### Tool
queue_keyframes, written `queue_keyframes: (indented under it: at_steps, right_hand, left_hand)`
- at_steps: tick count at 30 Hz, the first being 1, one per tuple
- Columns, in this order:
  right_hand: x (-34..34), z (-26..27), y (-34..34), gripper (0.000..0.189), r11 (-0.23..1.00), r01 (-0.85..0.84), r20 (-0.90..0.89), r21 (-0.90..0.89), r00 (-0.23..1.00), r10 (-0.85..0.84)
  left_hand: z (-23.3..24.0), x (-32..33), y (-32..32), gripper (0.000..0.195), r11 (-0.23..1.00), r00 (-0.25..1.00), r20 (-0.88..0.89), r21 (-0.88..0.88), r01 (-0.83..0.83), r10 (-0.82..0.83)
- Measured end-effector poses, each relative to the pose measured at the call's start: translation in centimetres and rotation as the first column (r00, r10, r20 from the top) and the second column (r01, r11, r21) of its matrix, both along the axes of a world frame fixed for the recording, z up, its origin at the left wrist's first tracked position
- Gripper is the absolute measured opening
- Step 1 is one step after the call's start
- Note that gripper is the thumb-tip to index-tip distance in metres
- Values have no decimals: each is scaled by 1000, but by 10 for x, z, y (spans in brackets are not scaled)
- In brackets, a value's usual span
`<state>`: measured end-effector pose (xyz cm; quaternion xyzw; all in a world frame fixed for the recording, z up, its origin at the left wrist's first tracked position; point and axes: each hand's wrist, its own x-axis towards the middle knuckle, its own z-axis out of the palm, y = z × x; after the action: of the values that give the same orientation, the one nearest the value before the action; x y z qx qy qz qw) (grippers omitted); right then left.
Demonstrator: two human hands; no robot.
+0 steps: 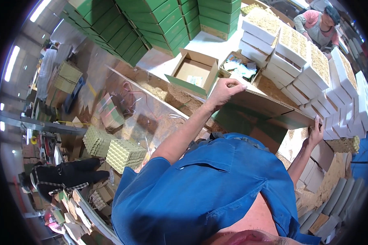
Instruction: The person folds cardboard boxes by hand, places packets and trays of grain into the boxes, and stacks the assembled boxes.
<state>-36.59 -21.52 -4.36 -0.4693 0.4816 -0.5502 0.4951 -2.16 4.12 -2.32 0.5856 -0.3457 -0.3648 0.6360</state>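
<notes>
My left hand (225, 92) pinches the upper left edge of a green and brown cardboard sheet (260, 107), which looks like a box blank. At its far right end my right hand (316, 130) grips the same edge, thumb and fingers closed on it. The cardboard hangs in front of my body, its lower part hidden behind my blue shirt. Just beyond my left hand stands an open cardboard box (191, 72) with a green front flap and a small printed paper inside. Beside it, a second box (236, 69) holds printed packets.
Stacks of green boxes (171, 27) stand at the back. White trays filled with wood shavings (291, 43) are piled at the right, a person working behind them. Egg-tray stacks (125, 154) and a strapped carton lie at the left, where another person bends over.
</notes>
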Motion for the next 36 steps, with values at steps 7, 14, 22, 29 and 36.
queue_keyframes:
  at_steps: [7,14,22,29,36]
  right_hand:
    - [-1,1,0,46,989,-146,142,18,980,142]
    - [-31,-18,-18,53,952,-307,206,5,932,299]
    - [-17,4,2,57,961,-277,104,-4,955,276]
    - [20,73,52,78,806,-572,-140,-152,820,555]
    - [71,30,53,60,876,-452,-295,-170,871,392]
  left_hand:
    - [20,22,5,29,918,921,124,205,340,-369]
    - [45,15,3,29,878,804,377,329,347,-459]
    - [72,1,-15,36,816,631,564,539,207,-533]
    - [91,12,-14,33,949,634,720,307,74,-282]
    - [57,0,-38,49,937,583,777,341,-76,-236]
